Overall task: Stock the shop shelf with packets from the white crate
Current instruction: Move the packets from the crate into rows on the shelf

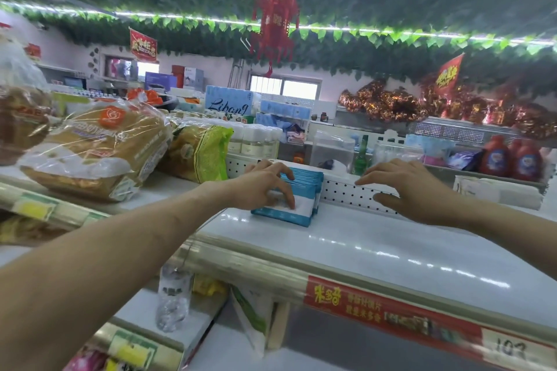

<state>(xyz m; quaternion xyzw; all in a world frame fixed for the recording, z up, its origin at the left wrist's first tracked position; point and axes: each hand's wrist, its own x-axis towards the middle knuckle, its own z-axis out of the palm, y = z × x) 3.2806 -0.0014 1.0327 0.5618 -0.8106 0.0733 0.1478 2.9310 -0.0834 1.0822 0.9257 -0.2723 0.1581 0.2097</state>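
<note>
A small row of blue and white packets stands on the white top shelf, leaning against the perforated back panel. My left hand lies over the packets, fingers curved across their tops and thumb pressed on the front one. Just to the right of the packets, my right hand hovers with its fingers spread and relaxed, holding nothing, fingertips near the top of the back panel. The white crate is not in view.
Bagged bread loaves and a green packet sit on the shelf to the left. A price strip runs along the shelf's front edge. Lower shelves hold a water bottle and white packets. Red bottles stand far right.
</note>
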